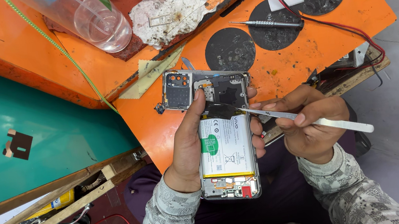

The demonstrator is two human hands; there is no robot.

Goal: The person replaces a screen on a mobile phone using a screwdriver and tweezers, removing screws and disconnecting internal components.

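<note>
Phone (225,139) already opened — back cover off, battery (226,146) and boards exposed. Left hand (188,147) closed around the phone, holding it above the lap at the counter (303,61) edge, thumb on the black flap (220,110) above the battery. Right hand (309,122) pinches tweezers (304,118), tip at that flap — flap partly lifted; battery not yet out. Battery label: white rectangle, green round patch at left, small symbols low down. Screwdriver (264,24) lies on the counter.
</note>
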